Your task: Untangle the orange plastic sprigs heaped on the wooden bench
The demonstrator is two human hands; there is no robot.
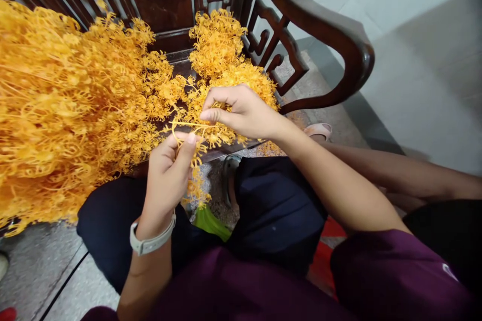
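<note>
My left hand [168,175], with a white band on the wrist, is closed around the stem of an orange plastic sprig [196,133] with curly tips. My right hand [241,110] pinches the same sprig higher up, thumb against fingers. Both hands work over the front edge of a dark wooden chair seat [181,65]. A large heap of the same orange sprigs [64,105] fills the left side. A smaller pile [222,55] lies behind my right hand.
The chair's carved wooden armrest [320,25] curves across the upper right. My dark trousers [274,210] and purple sleeves lie below. Another person's bare leg [406,175] and pink slipper [319,130] sit at the right. Grey tiled floor surrounds everything.
</note>
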